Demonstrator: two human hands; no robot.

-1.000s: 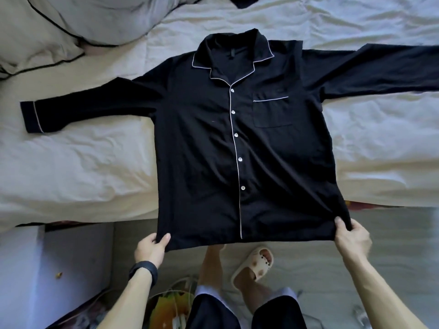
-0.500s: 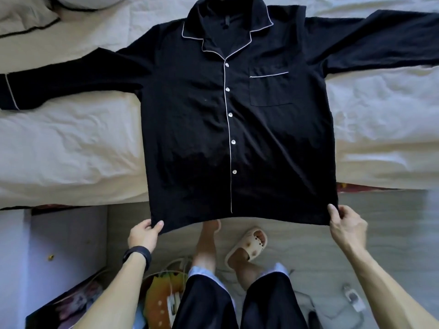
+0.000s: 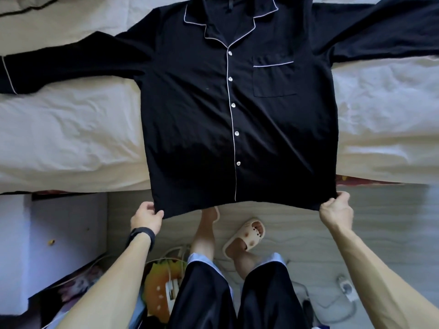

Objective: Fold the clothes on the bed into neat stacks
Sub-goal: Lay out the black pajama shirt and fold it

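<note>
A black button-up pyjama shirt (image 3: 190,119) with white piping lies face up on the white bed (image 3: 66,138), collar at the far side and both sleeves spread out sideways. Its lower part hangs past the bed's near edge, pulled taut. My left hand (image 3: 146,216) pinches the hem's left corner. My right hand (image 3: 336,210) grips the hem's right corner. The right sleeve's cuff runs out of view.
A white cabinet (image 3: 59,233) stands at the lower left beside the bed. On the floor lie cables, an orange and yellow item (image 3: 159,293) and a white plug adapter (image 3: 346,287). My legs and a cream slipper (image 3: 247,236) are below the hem. A pillow edge (image 3: 26,5) shows top left.
Both hands have pulled the shirt's hem toward me, so the shirt slid nearer and more of it hangs off the bed's edge. The view has tilted down.
</note>
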